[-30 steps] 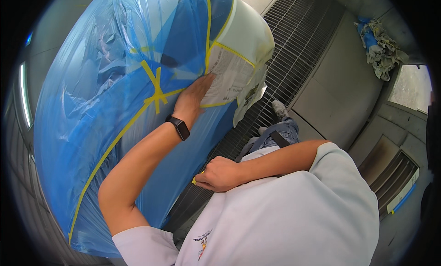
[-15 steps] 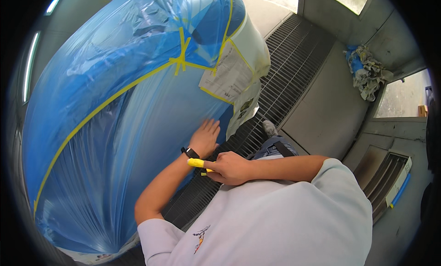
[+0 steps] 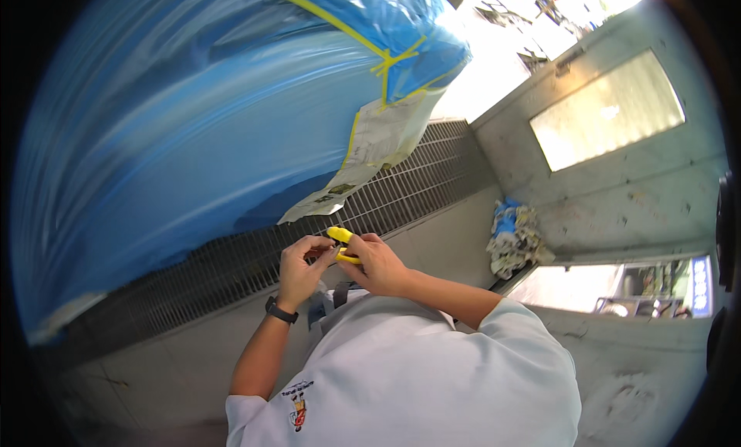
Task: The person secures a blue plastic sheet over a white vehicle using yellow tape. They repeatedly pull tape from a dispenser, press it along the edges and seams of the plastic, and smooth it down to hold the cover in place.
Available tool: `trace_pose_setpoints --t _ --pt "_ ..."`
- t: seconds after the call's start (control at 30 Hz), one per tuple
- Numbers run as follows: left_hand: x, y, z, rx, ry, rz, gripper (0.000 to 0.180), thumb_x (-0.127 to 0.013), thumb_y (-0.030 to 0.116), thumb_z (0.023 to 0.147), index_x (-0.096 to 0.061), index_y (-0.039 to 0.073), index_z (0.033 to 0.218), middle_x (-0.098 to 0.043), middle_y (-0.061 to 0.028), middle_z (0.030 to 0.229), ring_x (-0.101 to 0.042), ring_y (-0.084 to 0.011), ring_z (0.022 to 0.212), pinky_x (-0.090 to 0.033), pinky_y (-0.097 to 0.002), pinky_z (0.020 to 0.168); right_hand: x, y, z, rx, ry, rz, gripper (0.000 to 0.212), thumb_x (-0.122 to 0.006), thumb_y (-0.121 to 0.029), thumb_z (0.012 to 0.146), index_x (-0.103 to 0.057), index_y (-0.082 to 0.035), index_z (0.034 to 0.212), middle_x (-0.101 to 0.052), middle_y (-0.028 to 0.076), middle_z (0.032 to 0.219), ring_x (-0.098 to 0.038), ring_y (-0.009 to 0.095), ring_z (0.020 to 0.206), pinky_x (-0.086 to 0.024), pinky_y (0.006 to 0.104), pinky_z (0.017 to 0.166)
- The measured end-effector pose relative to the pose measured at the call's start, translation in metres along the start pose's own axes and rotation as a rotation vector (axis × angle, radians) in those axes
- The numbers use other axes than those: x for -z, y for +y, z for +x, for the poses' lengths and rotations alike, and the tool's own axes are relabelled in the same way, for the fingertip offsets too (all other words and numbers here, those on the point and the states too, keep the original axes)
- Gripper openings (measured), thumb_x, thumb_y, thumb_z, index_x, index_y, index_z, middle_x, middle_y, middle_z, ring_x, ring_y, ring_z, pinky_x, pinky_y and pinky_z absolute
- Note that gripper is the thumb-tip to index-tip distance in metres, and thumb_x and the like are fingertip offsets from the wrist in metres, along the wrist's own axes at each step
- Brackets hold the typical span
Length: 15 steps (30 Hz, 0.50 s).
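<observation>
Close in front of my shirt, my two hands meet around what looks like a roll of yellow tape (image 3: 340,234), partly hidden by fingers. My right hand (image 3: 380,268) is closed on it, fingers curled along its side. The fingertips of my left hand (image 3: 301,267) pinch at its near edge; a black band sits on that wrist. Beyond my hands stands a large body wrapped in blue plastic film (image 3: 255,130). Yellow tape strips (image 3: 390,59) run over the film and cross at its corner. Printed paper sheets (image 3: 378,134) hang taped along the lower right edge.
A dark floor grating (image 3: 417,161) runs between the wrapped body and me. Crumpled paper and blue film (image 3: 515,238) lie heaped by the wall. A grey panel with a window (image 3: 610,111) stands at the right, beside a bright opening at the back.
My left hand has left the blue film and come to the yellow tape at my right hand. The view has turned right, showing more of the bright opening.
</observation>
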State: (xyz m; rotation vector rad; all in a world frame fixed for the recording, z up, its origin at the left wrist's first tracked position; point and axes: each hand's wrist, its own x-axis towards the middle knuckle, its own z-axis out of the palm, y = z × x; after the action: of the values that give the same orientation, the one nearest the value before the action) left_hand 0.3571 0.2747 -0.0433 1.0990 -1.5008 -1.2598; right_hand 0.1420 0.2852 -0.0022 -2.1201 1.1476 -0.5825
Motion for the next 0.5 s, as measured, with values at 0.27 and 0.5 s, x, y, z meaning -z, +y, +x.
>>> trace_pose_setpoints --t 0.27,0.5 --pt "-0.043 -0.007 -0.003 0.103 0.369 -0.368 0.014 -0.079 0.002 0.095 -0.075 0.0 0.109 -0.07 -0.0033 0.106 -0.067 -0.0078 0.09 -0.057 -0.0239 0.085 0.045 0.034 0.042 0.382 -0.085 -0.059 0.023 -0.074 -0.016 0.095 -0.056 -0.004 0.101 -0.072 0.011 0.085 -0.072 0.033 0.081 -0.052 0.0464 0.095" --pt "-0.16 -0.036 0.084 -0.004 0.506 -0.426 0.014 -0.074 -0.001 0.1 -0.073 -0.001 0.113 -0.073 -0.0034 0.105 -0.068 -0.0081 0.091 -0.057 -0.0242 0.082 0.136 0.15 0.064 0.586 -0.133 -0.083 0.028 -0.08 -0.02 0.09 -0.061 -0.003 0.102 -0.072 0.011 0.086 -0.073 0.032 0.083 -0.052 0.0469 0.097"
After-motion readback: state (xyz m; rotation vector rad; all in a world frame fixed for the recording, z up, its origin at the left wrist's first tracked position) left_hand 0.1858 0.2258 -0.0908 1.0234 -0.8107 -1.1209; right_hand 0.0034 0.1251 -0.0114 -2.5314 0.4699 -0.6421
